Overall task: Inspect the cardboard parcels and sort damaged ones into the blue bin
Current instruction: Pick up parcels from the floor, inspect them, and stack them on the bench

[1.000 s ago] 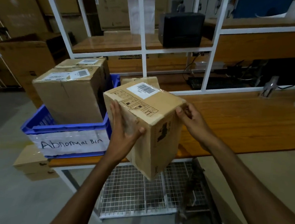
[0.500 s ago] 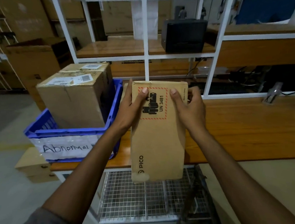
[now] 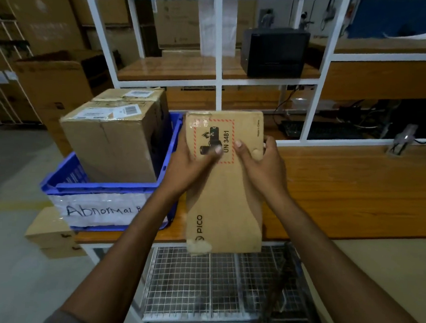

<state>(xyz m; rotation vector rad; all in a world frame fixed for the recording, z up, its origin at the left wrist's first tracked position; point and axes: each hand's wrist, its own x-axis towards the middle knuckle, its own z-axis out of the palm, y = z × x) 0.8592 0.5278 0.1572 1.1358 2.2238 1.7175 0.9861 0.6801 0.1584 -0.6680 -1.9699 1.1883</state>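
I hold a cardboard parcel point(image 3: 225, 205) upright over the front edge of the wooden table, its long face toward me with a red-framed UN 3481 battery mark and PICO print. Its lower left corner looks torn and crushed. My left hand point(image 3: 194, 162) grips its upper left side, thumb on the mark. My right hand point(image 3: 260, 165) grips the upper right side. To the left stands the blue bin point(image 3: 102, 191), labelled "Abnormal Bin", holding two larger cardboard boxes point(image 3: 117, 138).
The wooden table point(image 3: 357, 193) stretches to the right. A white shelf frame point(image 3: 220, 60) rises behind it, carrying a black device point(image 3: 274, 52). A wire-mesh rack point(image 3: 212, 283) sits under the table. More cartons point(image 3: 50, 235) lie on the floor at left.
The parcel was turned from label-up to its long printed face toward me. Both hands shifted to its upper edge, then slid slightly lower on the face.
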